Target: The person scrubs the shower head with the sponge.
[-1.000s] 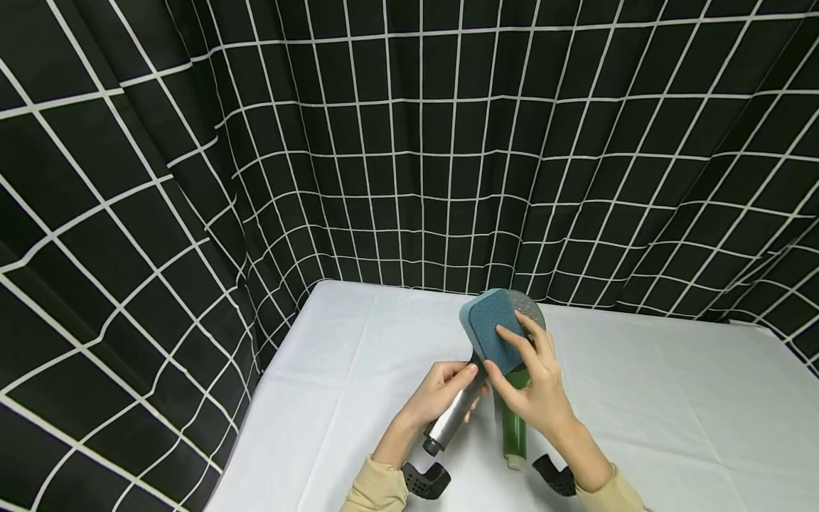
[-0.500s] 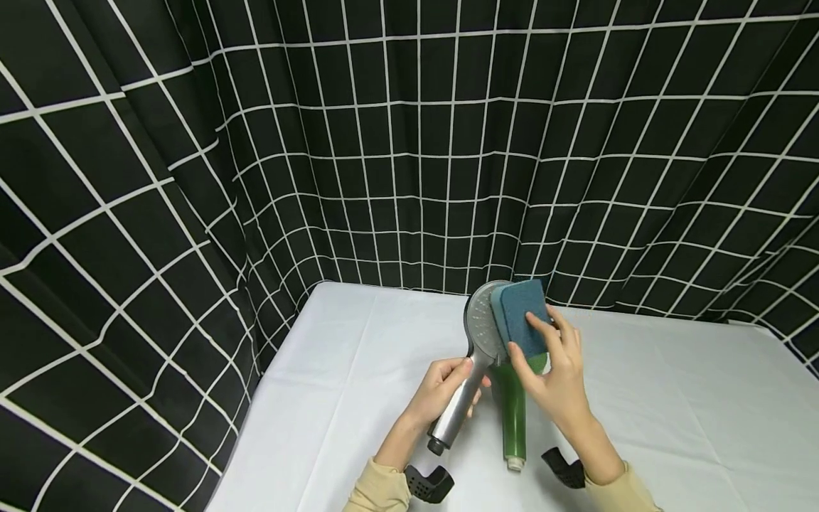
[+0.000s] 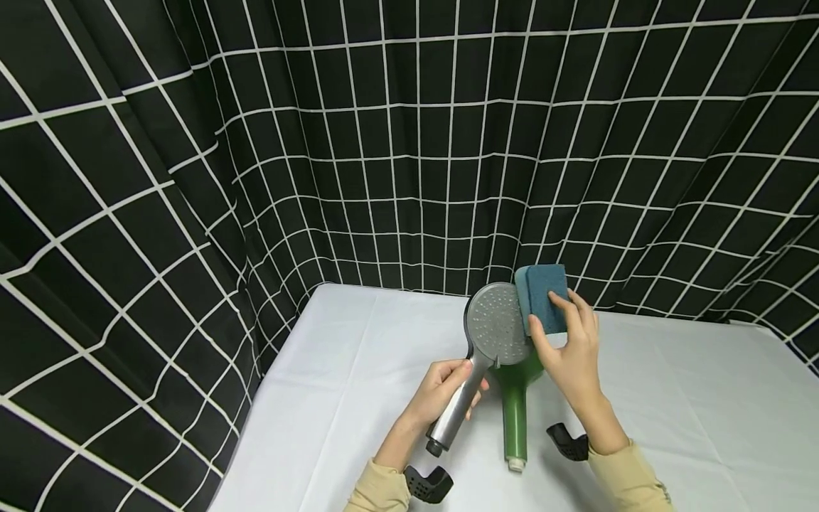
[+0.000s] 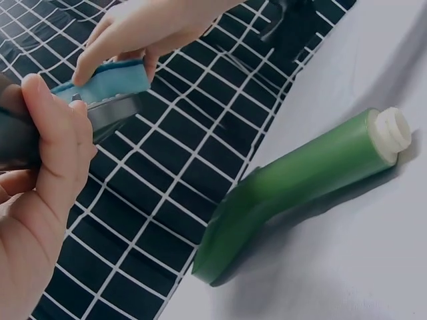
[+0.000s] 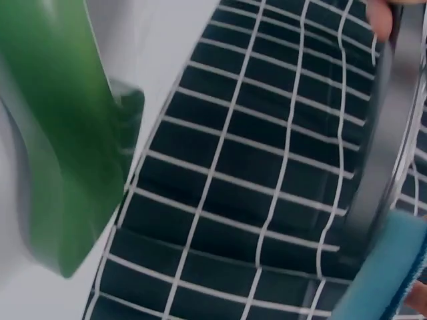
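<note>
My left hand (image 3: 441, 390) grips the silver handle of a shower head (image 3: 499, 323), its round grey spray face turned up toward the head camera. A blue sponge (image 3: 547, 300) is pinched between the thumb and fingers of my right hand (image 3: 576, 352). The sponge's lighter side overlaps the right rim of the spray face in the head view. In the left wrist view, the sponge (image 4: 120, 81) lies along the shower head's rim. Below the held shower head, a green shower head (image 3: 515, 412) with a white threaded end lies on the table; its head is partly hidden.
A white cloth (image 3: 333, 341) covers the table. Black curtains (image 3: 409, 178) with a white grid stand behind and to the left. Black wrist mounts (image 3: 430, 485) sit at both wrists.
My right hand has moved the sponge rightward across the spray face to its right edge, uncovering most of the face. The left hand has stayed nearly in place, holding the shower head.
</note>
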Available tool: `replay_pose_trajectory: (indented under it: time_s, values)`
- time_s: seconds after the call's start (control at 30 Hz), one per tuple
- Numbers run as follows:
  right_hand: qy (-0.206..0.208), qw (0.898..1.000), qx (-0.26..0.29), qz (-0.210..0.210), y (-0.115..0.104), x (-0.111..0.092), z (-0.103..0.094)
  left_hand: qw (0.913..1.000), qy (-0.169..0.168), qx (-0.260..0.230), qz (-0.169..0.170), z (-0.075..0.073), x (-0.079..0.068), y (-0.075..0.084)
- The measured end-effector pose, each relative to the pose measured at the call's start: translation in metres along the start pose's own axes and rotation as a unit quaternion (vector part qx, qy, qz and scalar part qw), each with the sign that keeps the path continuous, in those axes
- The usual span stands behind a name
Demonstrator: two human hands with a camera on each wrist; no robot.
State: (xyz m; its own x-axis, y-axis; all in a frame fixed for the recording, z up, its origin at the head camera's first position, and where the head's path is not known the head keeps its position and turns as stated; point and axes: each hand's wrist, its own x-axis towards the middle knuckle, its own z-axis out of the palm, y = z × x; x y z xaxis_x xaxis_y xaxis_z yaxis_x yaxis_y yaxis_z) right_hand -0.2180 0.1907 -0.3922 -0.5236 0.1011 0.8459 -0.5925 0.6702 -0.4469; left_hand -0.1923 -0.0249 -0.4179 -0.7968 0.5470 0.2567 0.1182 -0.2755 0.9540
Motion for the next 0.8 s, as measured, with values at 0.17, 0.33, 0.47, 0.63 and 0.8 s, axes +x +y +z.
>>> replay_pose_trajectory:
  time_s: [0.17, 0.33, 0.47, 0.63, 0.8]
  values:
    - [-0.035, 0.999, 0.005, -0.038, -0.016, -0.015, 0.0, 1.0, -0.001, 0.0, 0.0, -0.003, 0.001, -0.005]
    - [-0.05, 0.997, 0.016, -0.057, -0.019, -0.015, -0.001, 1.0, -0.006, -0.004, 0.005, -0.001, 0.003, -0.005]
    - [-0.019, 1.0, 0.006, -0.023, -0.005, -0.004, -0.005, 0.9997, -0.018, -0.017, 0.0, 0.002, 0.002, -0.005]
    - [-0.012, 1.0, 0.006, -0.012, -0.004, -0.001, -0.004, 0.9998, -0.008, -0.016, -0.007, 0.004, 0.001, -0.005]
    - [-0.039, 0.998, 0.035, -0.045, -0.029, -0.013, 0.008, 0.9997, 0.011, -0.022, 0.003, 0.001, 0.002, -0.006]
